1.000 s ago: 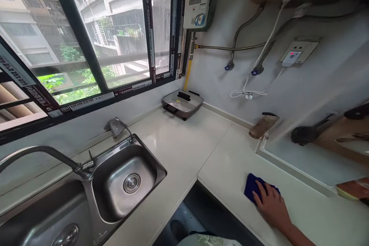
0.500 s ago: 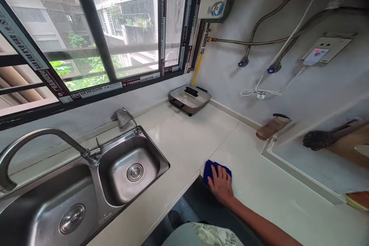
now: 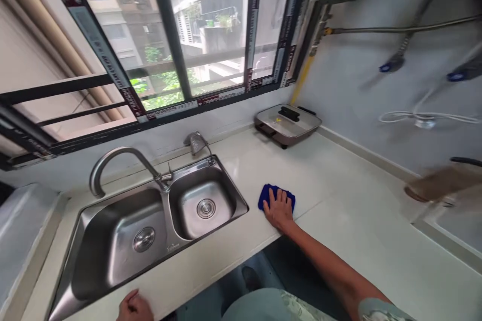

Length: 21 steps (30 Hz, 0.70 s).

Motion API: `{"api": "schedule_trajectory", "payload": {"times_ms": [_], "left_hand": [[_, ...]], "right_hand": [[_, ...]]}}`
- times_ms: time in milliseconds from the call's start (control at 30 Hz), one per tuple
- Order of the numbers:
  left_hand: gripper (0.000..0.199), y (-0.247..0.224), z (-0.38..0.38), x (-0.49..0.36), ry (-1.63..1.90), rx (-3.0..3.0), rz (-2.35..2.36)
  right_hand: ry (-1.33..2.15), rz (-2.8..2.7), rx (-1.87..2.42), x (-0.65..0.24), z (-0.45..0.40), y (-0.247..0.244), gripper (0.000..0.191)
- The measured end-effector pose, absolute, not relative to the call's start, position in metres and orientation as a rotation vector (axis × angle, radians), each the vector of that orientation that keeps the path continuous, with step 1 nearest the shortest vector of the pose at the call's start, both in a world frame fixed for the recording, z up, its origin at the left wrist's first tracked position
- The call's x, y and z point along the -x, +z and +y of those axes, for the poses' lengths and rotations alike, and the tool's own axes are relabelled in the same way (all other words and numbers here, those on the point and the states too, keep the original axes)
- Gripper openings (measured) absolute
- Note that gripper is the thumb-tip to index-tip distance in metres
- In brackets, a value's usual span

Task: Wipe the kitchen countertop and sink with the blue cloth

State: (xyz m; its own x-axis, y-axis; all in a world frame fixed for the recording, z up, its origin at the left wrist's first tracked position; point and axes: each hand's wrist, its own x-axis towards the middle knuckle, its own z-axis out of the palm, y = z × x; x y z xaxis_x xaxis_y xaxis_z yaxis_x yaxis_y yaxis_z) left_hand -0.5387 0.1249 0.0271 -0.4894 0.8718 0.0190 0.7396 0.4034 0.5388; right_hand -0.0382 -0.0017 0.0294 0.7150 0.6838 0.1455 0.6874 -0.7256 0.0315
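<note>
My right hand (image 3: 279, 211) presses a folded blue cloth (image 3: 266, 197) against the pale countertop (image 3: 211, 256), just right of the sink's small basin. Its fingers are spread across the cloth, and the cloth's edges show around them. At the bottom edge, my left hand (image 3: 135, 306) is by the counter's front, below the large basin. Those fingers are curled in, and nothing shows in them. The double-bowl steel sink (image 3: 169, 225) lies to the left, with a curved faucet (image 3: 124, 150) behind it.
An electric pan with a glass lid (image 3: 288, 123) sits in the back corner. A silvery mesh cloth (image 3: 196, 143) hangs over a thin spout behind the sink. White cable (image 3: 425, 119) and pipes run along the right wall. A brown object (image 3: 440, 184) blurs at the right.
My right hand has slid the blue cloth away from the counter's front edge, toward the sink. My view has turned left, and my left hand has come into sight at the bottom.
</note>
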Motion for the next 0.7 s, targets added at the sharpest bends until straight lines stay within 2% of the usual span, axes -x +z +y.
{"api": "schedule_trajectory", "payload": {"times_ms": [133, 433, 567, 700], "left_hand": [[0.039, 0.036, 0.111, 0.523, 0.658, -1.484, 2.634], [0.035, 0.050, 0.105, 0.522, 0.602, -1.484, 2.608], [0.037, 0.052, 0.103, 0.522, 0.596, -1.483, 2.597], [0.037, 0.058, 0.103, 0.521, 0.555, -1.450, 2.570]], "right_hand": [[-0.187, -1.461, 2.721, 0.101, 0.002, 0.020, 0.067], [0.124, -2.011, 2.166, 0.239, 0.030, 0.016, 0.071], [0.142, -2.155, 1.914, 0.257, 0.024, 0.014, 0.074], [0.216, -2.253, 1.760, 0.233, 0.007, 0.021, 0.071]]}}
